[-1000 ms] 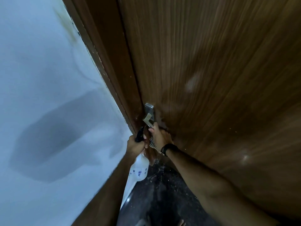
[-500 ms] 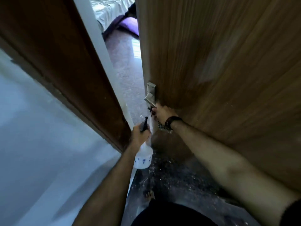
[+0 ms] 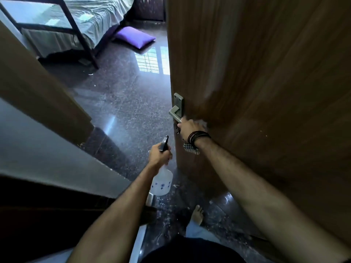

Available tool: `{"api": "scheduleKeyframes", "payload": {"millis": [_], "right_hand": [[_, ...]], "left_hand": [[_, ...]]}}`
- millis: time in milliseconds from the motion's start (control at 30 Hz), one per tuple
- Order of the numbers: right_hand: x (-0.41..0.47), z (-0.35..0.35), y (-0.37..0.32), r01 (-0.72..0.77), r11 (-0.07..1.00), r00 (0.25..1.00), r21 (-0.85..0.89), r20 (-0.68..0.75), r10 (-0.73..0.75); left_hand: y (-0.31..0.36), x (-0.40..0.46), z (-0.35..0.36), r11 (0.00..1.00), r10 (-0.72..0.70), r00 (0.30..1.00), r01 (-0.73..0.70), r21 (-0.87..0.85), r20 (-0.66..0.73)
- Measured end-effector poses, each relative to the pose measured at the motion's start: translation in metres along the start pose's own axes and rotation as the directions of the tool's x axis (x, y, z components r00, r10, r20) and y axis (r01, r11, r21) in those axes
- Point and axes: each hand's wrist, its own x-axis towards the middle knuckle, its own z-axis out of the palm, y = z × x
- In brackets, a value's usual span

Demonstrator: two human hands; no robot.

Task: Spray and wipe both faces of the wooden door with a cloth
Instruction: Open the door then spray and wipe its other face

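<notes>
Change: since the earlier frames the wooden door (image 3: 266,92) has swung from nearly closed to wide open, and a bedroom now shows through the gap.
Right hand: the right hand (image 3: 189,128) is at the door's free edge just below the metal lever handle (image 3: 175,112); its fingers are curled at the handle's lower end, and a checkered cloth (image 3: 190,149) hangs below the wrist, beside dark wristbands (image 3: 197,137). Whether the fingers pinch the cloth cannot be told.
Left hand: the left hand (image 3: 158,157) grips the neck of a spray bottle (image 3: 162,182), fingers wrapped round it under the black nozzle, which points up and away.
Door: it stands to the right, its near face toward the camera; the door frame (image 3: 43,92) lies well apart on the left.
Beyond: a bed (image 3: 79,18) and a purple pillow (image 3: 135,37) on the glossy dark floor (image 3: 123,95).
Below: a bare foot (image 3: 197,214) rests on the floor.
</notes>
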Motion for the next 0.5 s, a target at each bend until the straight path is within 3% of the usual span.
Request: {"api": "scheduleKeyframes", "payload": {"millis": [200,333,500], "right_hand": [[0.051,-0.039,0.041,-0.083,0.996,0.997,-0.03,-0.009,0.083],[0.076,-0.053,0.069,-0.131,0.991,0.989,-0.008,-0.069,0.13],[0.116,-0.081,0.106,-0.211,0.977,0.976,0.021,-0.046,0.212]], "left_hand": [[0.063,0.059,0.029,0.999,0.028,0.999,-0.028,0.026,-0.018],[0.097,0.104,0.048,0.997,0.035,0.999,-0.037,0.071,0.036],[0.125,0.182,0.083,0.984,0.073,0.992,-0.089,0.153,0.103]]}}
